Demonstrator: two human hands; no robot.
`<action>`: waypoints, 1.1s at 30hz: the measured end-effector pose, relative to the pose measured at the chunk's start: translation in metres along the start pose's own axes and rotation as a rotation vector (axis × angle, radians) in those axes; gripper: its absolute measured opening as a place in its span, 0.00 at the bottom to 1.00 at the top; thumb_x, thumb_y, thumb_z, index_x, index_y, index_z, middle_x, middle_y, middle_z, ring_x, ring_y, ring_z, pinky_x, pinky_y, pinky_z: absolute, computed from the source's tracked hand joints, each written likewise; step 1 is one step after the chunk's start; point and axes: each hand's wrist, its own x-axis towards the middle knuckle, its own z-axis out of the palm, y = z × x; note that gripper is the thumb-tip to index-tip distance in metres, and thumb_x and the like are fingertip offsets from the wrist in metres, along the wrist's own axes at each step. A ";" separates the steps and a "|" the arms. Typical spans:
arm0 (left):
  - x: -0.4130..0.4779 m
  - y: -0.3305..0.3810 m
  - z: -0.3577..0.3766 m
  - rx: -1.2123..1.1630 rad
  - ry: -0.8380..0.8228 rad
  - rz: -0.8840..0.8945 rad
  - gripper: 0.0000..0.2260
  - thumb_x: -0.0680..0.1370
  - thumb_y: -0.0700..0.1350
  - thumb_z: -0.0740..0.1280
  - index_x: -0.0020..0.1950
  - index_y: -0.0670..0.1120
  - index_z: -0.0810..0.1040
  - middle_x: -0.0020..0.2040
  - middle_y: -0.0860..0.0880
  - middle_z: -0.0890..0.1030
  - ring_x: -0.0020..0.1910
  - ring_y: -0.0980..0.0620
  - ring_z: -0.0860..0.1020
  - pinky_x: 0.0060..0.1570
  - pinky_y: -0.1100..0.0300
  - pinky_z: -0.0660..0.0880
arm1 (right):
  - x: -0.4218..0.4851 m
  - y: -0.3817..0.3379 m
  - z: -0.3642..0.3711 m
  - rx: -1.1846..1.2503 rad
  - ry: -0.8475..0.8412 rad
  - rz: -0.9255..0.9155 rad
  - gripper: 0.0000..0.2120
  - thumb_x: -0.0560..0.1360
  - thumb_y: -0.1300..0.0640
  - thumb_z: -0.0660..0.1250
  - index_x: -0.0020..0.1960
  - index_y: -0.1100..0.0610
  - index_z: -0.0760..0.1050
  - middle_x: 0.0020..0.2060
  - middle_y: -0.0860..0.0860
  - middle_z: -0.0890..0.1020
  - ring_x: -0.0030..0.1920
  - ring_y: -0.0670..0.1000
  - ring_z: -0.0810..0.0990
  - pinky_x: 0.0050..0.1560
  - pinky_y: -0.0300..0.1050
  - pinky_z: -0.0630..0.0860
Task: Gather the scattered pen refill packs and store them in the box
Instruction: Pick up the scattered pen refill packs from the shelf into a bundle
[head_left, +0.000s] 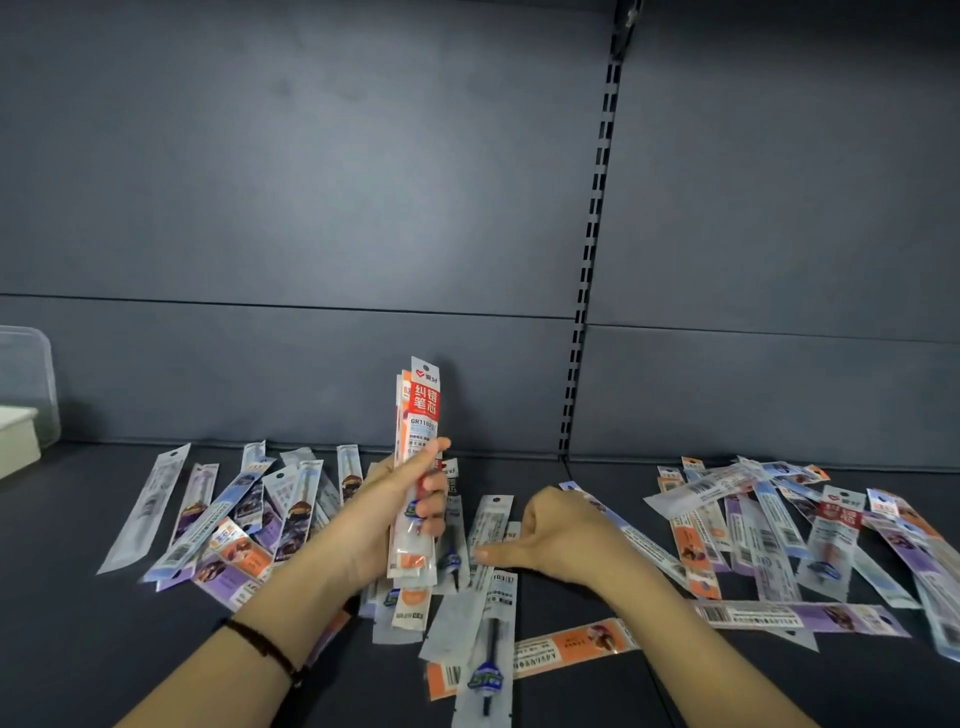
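The left hand (387, 519) grips an upright bundle of refill packs (423, 410) mid-shelf (78, 623); the right hand (566, 535), fingers curled, rests on loose packs (491, 522), grasp unclear.

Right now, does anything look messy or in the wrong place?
Yes. Pen refill packs lie scattered over the dark shelf, crisscrossed and overlapping instead of stacked. Only the bundle gripped upright in the left hand is tidy; the right hand is down among loose ones.

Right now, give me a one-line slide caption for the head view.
Left hand grips an upright bundle of refill packs while the right hand rests on loose packs scattered on the dark shelf.
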 end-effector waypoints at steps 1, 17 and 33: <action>0.000 0.000 0.001 -0.007 0.007 0.006 0.16 0.73 0.48 0.68 0.59 0.44 0.74 0.30 0.50 0.69 0.23 0.56 0.67 0.21 0.65 0.67 | 0.002 -0.001 0.000 0.003 0.004 0.011 0.28 0.64 0.33 0.72 0.28 0.53 0.62 0.24 0.48 0.66 0.29 0.49 0.69 0.36 0.45 0.65; 0.009 -0.003 0.011 -0.013 0.135 0.068 0.20 0.72 0.45 0.69 0.63 0.39 0.77 0.49 0.42 0.84 0.49 0.47 0.82 0.48 0.55 0.79 | 0.032 0.014 -0.021 1.183 0.235 0.083 0.02 0.72 0.64 0.72 0.45 0.62 0.81 0.40 0.58 0.85 0.38 0.54 0.84 0.40 0.45 0.81; -0.003 -0.011 0.033 0.179 0.098 0.000 0.21 0.69 0.46 0.72 0.61 0.45 0.77 0.48 0.44 0.86 0.46 0.46 0.84 0.45 0.51 0.79 | 0.020 -0.018 -0.001 1.356 0.335 -0.156 0.05 0.72 0.66 0.71 0.45 0.60 0.77 0.45 0.59 0.84 0.45 0.55 0.84 0.48 0.50 0.81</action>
